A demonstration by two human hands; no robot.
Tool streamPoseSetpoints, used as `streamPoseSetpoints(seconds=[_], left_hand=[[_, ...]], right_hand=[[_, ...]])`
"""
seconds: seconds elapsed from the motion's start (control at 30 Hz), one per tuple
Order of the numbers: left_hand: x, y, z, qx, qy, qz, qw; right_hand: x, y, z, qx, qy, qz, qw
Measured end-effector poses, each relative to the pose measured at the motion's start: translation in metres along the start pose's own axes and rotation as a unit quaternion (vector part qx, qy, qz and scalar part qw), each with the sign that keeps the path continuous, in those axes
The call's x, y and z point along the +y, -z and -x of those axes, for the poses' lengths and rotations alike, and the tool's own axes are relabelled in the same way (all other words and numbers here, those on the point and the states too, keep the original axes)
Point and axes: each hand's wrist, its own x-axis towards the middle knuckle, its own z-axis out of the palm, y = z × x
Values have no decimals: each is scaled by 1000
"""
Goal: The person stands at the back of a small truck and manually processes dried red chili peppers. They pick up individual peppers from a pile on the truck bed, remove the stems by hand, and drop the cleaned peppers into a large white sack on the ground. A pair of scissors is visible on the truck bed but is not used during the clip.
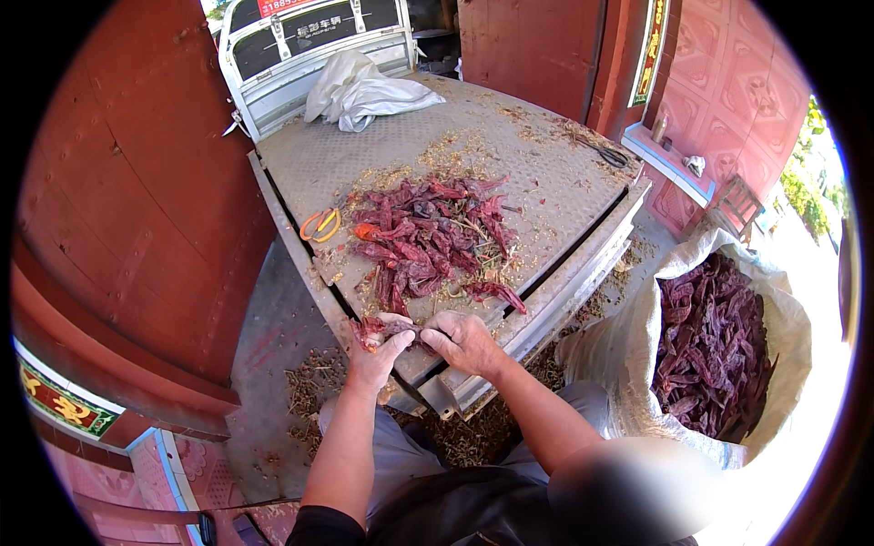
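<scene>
Just beyond the near edge of a metal truck bed [355,150], both my hands are on a dried red chili pepper [369,333]. My left hand [375,359] is closed round its wrinkled body, thumb on top. My right hand [464,344] pinches the dark, narrow end between thumb and fingers. Right beyond them lies a pile of dried chili peppers [423,232], dark red, one of them bright orange-red. A single dried pepper sits at the pile's near right. To its left rest scissors with yellow-orange handles [320,225].
A white woven sack [628,382] full of dried peppers stands open at my right. Dark-handled scissors [612,156] lie at the bed's far right. A crumpled white sack [364,91] is near the cab. Stems and seeds litter the bed and floor [314,382]. A red door [137,200] stands left.
</scene>
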Motion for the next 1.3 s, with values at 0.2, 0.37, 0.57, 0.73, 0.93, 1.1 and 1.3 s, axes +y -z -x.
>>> streamPoseSetpoints(seconds=[0.2,0.37,0.57,0.73,0.93,1.1,1.3], left_hand=[[1,2,-3,-12,-2,-28,1000],[10,-11,0,-6,-24,2,1000],[-7,5,-3,-32,-18,-25,999],[-2,3,-3,-28,-32,-33,999],[3,-7,-1,15,-17,40,999],[-2,1,-3,15,-32,21,999],[-2,-2,-3,38,-28,40,998]], right_hand=[[-11,3,0,-12,-5,27,1000],[3,-3,1,3,27,39,999],[3,-2,1,-9,19,29,999],[-9,0,1,-1,-11,-2,1000],[3,-2,1,-12,7,27,1000],[-2,0,1,-7,14,40,999],[-4,2,1,-17,6,44,999]])
